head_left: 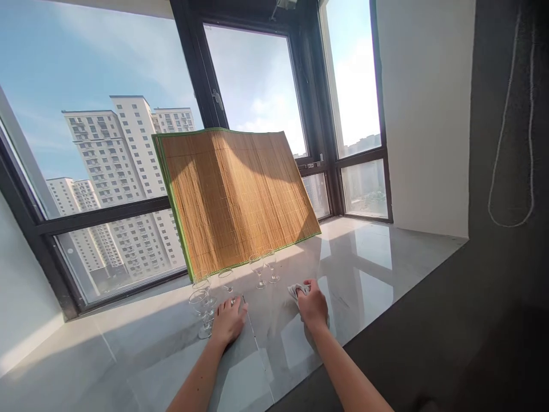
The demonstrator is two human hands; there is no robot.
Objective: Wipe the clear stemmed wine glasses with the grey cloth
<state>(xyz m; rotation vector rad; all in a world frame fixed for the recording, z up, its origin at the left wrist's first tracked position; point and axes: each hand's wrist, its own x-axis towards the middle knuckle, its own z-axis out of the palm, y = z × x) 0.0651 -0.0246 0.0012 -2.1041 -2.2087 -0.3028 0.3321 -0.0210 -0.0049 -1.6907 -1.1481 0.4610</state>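
My left hand point(230, 321) is closed at the foot of a small clear stemmed glass point(226, 279), whose bowl shows just beyond my fingers. To the left of that hand stand two more stemmed glasses, the nearer glass point(199, 303) partly overlapping the farther one. A crumpled pale cloth point(295, 290) is gripped in my right hand point(314, 304), low over the glossy sill. Between the hands and farther back, a pair of stemmed glasses point(258, 268) stands upright.
A folded bamboo mat point(244, 197) with green edging leans upright against the window behind the glasses. The tiled sill point(163, 349) ends in a front edge at the lower right. A cord loop point(497, 171) hangs at the far right.
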